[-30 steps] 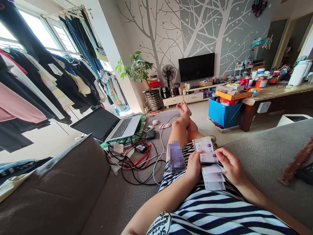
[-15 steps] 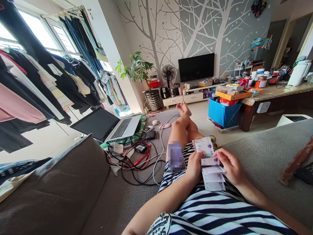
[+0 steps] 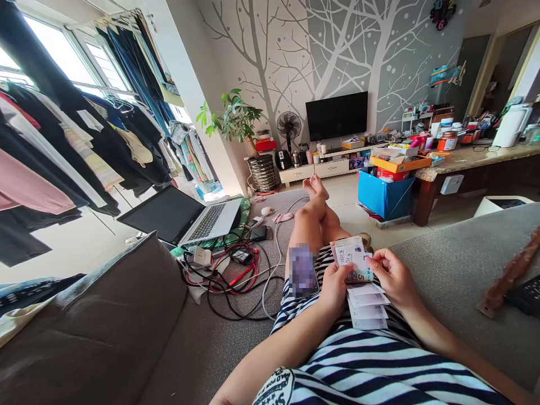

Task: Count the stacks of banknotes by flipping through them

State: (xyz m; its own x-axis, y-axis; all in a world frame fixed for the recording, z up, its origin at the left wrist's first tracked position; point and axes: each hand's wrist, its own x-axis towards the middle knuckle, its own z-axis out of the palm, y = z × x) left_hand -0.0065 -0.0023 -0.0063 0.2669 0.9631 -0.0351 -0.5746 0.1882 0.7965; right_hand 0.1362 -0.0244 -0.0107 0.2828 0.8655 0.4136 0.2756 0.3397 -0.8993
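Note:
My left hand point(image 3: 336, 288) is closed on a stack of banknotes point(image 3: 349, 252) above my lap, its thumb pressing on the front. A figure 5 shows at the lower right of the front note. At the stack's right edge, my right hand point(image 3: 393, 277) pinches a note between thumb and fingers. Below the stack, several pale printed paper slips point(image 3: 369, 313), probably also notes, lie overlapping in a stepped row on my striped clothing point(image 3: 363, 360). Left of my left hand, a phone-like object point(image 3: 304, 273) rests on my thigh, its surface blurred out.
An open laptop point(image 3: 211, 220) sits on the sofa to the left. Tangled cables point(image 3: 236, 292), a white charger point(image 3: 199, 256) and small devices lie beside it. A brown strap-like object point(image 3: 508, 275) is at the right. Beyond my feet stand a blue box point(image 3: 385, 196) and a cluttered table point(image 3: 455, 166).
The front note, bent down at its lower part before, now lies flatter over the stack, showing the 5. My right hand has shifted slightly up and left. The view has turned a little.

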